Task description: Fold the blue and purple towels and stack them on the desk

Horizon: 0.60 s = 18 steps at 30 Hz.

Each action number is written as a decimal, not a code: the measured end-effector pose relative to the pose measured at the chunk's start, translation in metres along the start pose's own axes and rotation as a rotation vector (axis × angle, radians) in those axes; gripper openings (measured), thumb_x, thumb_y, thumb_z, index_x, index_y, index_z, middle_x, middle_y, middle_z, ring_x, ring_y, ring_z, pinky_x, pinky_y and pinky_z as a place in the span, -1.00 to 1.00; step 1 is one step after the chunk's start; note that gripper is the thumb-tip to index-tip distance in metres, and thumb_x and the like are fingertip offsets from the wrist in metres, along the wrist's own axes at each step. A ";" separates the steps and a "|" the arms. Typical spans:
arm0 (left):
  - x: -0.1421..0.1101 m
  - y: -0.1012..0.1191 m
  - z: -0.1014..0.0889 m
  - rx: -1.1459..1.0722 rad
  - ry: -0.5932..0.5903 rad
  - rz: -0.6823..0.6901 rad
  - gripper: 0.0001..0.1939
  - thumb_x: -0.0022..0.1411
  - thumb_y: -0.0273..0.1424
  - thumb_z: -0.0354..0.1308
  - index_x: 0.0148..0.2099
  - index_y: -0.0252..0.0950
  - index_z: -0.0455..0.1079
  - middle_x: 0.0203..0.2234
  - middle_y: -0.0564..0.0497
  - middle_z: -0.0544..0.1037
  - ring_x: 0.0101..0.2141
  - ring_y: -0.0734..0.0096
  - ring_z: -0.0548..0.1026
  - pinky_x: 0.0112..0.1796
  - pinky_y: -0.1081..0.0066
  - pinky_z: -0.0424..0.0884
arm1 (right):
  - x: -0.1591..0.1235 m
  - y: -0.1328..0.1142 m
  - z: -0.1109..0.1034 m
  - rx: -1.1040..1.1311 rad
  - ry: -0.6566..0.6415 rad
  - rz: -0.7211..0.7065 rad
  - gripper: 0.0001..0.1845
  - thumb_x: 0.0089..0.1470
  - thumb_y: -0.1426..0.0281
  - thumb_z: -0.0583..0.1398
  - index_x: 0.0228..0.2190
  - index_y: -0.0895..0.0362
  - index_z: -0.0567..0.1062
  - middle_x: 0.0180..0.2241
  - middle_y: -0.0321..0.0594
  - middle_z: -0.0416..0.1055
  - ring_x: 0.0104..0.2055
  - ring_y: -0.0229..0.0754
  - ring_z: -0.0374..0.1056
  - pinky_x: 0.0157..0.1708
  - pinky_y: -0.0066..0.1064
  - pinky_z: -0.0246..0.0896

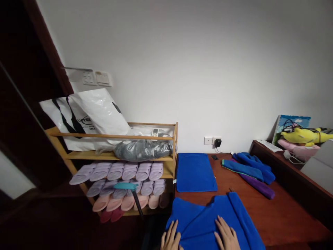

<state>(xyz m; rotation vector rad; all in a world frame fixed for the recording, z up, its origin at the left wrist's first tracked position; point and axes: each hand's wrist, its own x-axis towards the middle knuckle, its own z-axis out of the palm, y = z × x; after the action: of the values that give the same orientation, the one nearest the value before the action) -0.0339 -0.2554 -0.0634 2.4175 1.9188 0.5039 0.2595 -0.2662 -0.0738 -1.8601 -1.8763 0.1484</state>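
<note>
A blue towel lies crumpled and partly folded at the near edge of a dark wooden table. My left hand rests flat on the towel's left part, fingers stretched out. My right hand lies flat on the middle of the same towel, fingers apart. Neither hand holds anything. A second blue towel, folded into a neat rectangle, lies farther back on the table. A loose pile of blue and purple cloths sits at the back right.
A wooden shoe rack with several lilac and pink slippers stands left of the table; white bags and a grey bundle lie on top. A teal-headed stick leans against it. A wall socket with plug, yellow plush toy at far right.
</note>
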 end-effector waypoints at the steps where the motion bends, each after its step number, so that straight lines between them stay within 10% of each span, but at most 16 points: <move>1: 0.001 0.000 -0.004 -0.020 -0.013 0.023 -0.53 -0.10 -0.54 -0.03 -0.15 -0.10 0.47 0.21 0.09 0.19 0.17 0.17 0.22 0.06 0.15 0.22 | 0.000 0.017 -0.009 -0.020 0.001 0.014 -0.48 0.09 0.03 0.01 0.08 -0.15 0.30 0.17 -0.25 0.21 0.17 -0.02 0.18 0.07 -0.06 0.17; 11: 0.014 -0.003 -0.023 -0.055 -0.211 0.017 -0.53 0.04 -0.34 0.00 0.02 -0.21 0.41 0.22 -0.07 0.18 0.21 0.02 0.12 0.14 -0.03 0.05 | -0.008 0.205 -0.085 -0.358 -0.054 0.287 -0.46 0.08 0.11 -0.13 0.05 -0.15 0.33 0.21 -0.21 0.15 0.23 -0.02 0.07 0.07 0.12 0.03; 18: 0.063 0.010 -0.052 -0.099 0.004 -0.008 -0.56 0.28 -0.22 -0.16 0.05 -0.31 0.36 0.00 -0.20 0.45 0.06 0.10 0.32 0.13 0.03 0.05 | 0.029 0.173 -0.088 -0.557 0.057 0.493 -0.42 0.06 0.21 -0.14 -0.01 0.17 0.39 0.15 0.10 0.19 0.08 0.12 0.25 -0.04 0.05 0.12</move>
<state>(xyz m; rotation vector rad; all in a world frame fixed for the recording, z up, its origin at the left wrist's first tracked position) -0.0260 -0.2075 0.0031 2.3496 1.8567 0.5898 0.4541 -0.2501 -0.0602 -2.6457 -1.4752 -0.2935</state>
